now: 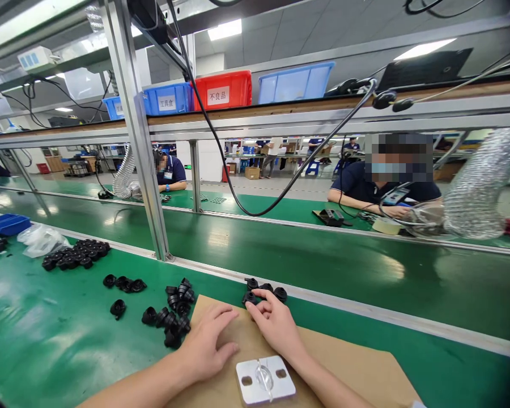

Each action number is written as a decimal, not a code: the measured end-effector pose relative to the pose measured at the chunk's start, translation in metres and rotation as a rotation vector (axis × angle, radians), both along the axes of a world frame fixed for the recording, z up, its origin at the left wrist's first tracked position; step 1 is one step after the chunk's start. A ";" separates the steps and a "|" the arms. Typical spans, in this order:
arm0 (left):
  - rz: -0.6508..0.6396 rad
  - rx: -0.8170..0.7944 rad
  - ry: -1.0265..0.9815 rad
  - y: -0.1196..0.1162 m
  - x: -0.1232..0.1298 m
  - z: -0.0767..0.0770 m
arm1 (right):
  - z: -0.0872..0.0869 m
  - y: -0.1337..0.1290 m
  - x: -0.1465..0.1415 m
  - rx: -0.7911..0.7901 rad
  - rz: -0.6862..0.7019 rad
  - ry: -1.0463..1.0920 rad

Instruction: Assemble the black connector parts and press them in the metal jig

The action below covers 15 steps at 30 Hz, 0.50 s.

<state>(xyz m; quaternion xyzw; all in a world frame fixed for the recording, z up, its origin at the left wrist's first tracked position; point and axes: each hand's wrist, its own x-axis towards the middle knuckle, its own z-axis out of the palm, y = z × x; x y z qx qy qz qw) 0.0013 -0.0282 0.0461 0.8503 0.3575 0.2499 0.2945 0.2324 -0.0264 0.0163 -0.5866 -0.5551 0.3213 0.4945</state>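
Note:
My right hand (276,323) pinches a small round black plastic part (249,297) between thumb and fingertips, at the far edge of a brown cardboard sheet (352,362). More such black parts (280,294) sit just behind those fingers. Over the sheet's left side, my left hand (208,343) is open and holds nothing, its fingers apart. A silver metal block (266,381) with two oval holes and a clear round piece in its middle lies on the cardboard between my forearms. Left of my left hand is a loose cluster of black parts (172,317).
Further left on the green bench (59,317) are more black parts (76,253), a clear plastic bag (42,239) and blue trays (8,224). A metal post (138,141) rises beyond the bench. A black cable (238,204) hangs ahead. Across the belt (280,243) sits a person (382,187).

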 end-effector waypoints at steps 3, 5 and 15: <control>-0.031 0.044 0.053 -0.005 0.002 0.007 | -0.003 0.002 0.002 -0.034 0.013 -0.031; -0.044 0.077 0.087 -0.007 0.002 0.009 | -0.007 0.003 0.004 -0.050 0.030 -0.035; 0.099 0.288 0.038 0.014 -0.023 0.031 | -0.015 -0.002 0.001 0.013 -0.025 -0.064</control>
